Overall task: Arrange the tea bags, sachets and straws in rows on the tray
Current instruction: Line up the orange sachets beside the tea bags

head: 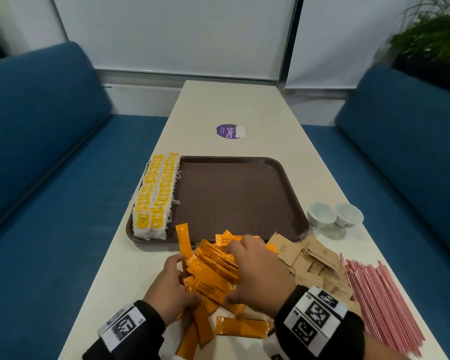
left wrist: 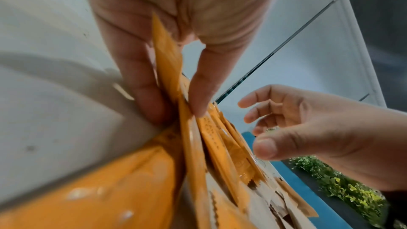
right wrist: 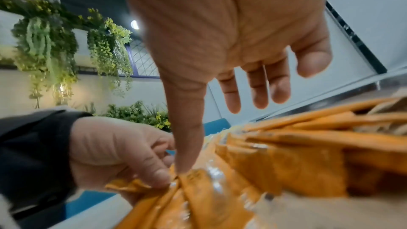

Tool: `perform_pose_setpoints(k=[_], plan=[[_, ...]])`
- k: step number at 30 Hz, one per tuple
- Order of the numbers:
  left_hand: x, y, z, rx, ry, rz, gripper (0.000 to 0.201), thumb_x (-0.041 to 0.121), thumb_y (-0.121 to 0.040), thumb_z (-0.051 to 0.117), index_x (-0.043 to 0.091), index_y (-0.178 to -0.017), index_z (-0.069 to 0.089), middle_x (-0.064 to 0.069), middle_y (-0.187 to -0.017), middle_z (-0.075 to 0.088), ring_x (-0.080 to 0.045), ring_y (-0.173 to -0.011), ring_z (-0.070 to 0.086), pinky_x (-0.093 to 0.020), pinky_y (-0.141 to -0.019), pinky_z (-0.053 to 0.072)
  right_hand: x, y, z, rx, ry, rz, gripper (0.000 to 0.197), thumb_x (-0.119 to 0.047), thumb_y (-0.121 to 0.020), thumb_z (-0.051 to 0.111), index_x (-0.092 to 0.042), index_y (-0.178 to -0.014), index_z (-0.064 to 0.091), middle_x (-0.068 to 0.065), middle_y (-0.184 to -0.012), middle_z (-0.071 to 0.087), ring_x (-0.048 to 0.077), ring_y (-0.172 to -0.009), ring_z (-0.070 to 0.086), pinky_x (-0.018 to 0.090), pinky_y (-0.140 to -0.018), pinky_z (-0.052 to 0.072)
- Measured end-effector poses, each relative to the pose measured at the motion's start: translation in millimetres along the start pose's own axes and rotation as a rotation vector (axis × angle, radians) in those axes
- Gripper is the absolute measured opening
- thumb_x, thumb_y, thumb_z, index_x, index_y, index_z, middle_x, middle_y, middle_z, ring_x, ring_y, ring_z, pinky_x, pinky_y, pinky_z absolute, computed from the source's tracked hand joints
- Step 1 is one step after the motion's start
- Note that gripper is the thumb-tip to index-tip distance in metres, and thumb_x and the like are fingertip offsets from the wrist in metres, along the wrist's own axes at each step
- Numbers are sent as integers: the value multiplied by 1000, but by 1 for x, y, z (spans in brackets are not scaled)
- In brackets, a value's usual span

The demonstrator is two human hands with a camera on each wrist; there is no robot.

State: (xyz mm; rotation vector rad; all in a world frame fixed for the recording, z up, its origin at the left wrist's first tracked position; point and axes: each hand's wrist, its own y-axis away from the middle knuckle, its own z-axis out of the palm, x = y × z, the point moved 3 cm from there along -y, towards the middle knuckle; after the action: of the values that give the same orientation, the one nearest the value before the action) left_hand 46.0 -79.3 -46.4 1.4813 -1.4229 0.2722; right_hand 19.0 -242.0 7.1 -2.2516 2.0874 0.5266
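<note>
Gripping a bunch of orange sachets (head: 213,271) from the loose pile on the table (head: 239,105), the left hand (head: 170,287) is pinching them between thumb and fingers, while the right hand (head: 257,268) is spreading wide over the pile, thumb touching it. Their long axes are pointing every way. Two rows of yellow tea bags (head: 155,193) are lying along the tray (head: 234,193)'s left edge, running front to back. Brown sachets (head: 309,258), red straws (head: 379,300) and two white cups (head: 334,214) are sitting off the tray to the right.

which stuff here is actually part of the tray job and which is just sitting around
Part of the job:
tray
tea bags, in two rows on the tray
orange sachets, under both hands
brown sachets
straws

Just lying about:
two white cups
purple sticker
</note>
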Motion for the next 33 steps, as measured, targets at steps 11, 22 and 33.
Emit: perform_pose_setpoints(k=[11, 22, 33], plan=[[-4, -11, 0, 58, 36, 24, 77, 4, -77, 71, 23, -135, 24, -1, -111, 52, -19, -100, 54, -29, -83, 50, -6, -30, 11, -119, 102, 111, 74, -34, -72, 79, -17, -128, 35, 7, -128, 36, 25, -122, 35, 37, -94, 47], [-3, -17, -1, 86, 53, 69, 66, 4, -76, 72, 24, -125, 31, 13, -91, 48, -4, -86, 49, -14, -64, 41, -15, -40, 15, -181, 23, 124, 82, -36, -65, 83, -21, -127, 33, 7, -127, 39, 26, -122, 37, 40, -94, 47], [-1, -19, -2, 103, 64, 88, 82, 4, -72, 75, 20, -138, 28, 2, -112, 55, -14, -102, 51, -25, -85, 46, -8, -49, 5, -94, -62, 105, 34, -20, -82, 65, -20, -104, 38, 6, -110, 53, 27, -104, 56, 38, -84, 49]])
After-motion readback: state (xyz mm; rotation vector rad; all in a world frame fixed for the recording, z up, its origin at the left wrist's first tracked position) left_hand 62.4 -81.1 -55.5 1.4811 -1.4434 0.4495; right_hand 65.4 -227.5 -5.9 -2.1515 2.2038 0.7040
